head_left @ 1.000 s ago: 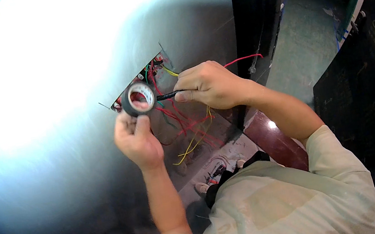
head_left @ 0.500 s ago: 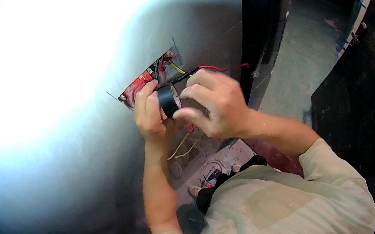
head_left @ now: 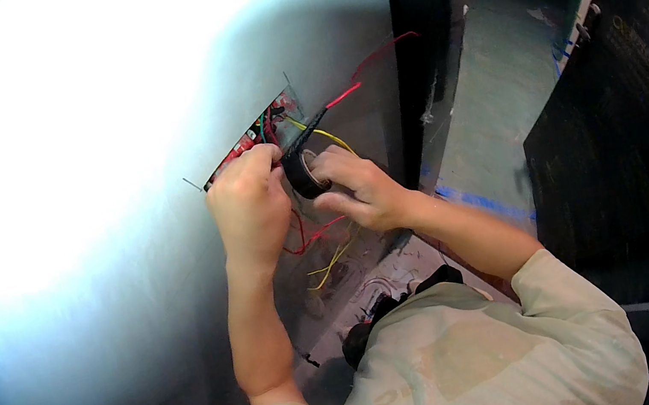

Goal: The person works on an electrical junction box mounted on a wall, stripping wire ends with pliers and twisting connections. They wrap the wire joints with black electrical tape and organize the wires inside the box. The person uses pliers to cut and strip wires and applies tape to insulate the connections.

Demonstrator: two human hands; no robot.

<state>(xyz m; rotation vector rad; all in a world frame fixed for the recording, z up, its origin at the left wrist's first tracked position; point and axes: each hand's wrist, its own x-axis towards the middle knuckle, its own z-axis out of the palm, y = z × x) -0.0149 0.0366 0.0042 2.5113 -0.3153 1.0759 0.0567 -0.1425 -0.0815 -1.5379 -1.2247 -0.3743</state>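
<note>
My right hand (head_left: 362,191) grips a roll of black electrical tape (head_left: 298,177), with fingers in its core and the thumb below. Pinched closed at the roll's left is my left hand (head_left: 249,203), holding the lower end of a black-taped wire bundle (head_left: 313,127); its fingertips are partly hidden. From the bundle's upper end a red wire (head_left: 344,95) sticks out to the right. Behind the hands, a long red wiring box (head_left: 246,142) is set in the wall, with green, red and yellow wires coming out. Loose red wires (head_left: 313,237) and yellow wires (head_left: 334,265) hang below.
The grey wall (head_left: 135,262) is brightly lit at the upper left. To the right stand a dark door frame (head_left: 421,38) and a large dark panel (head_left: 619,150), with concrete floor (head_left: 486,87) between them. Tools and wires lie on a pale surface (head_left: 404,262) below my arms.
The taped bundle and red wire now angle up more steeply. My left hand has turned, its back now showing, and the tape roll has tilted. The view has shifted slightly.
</note>
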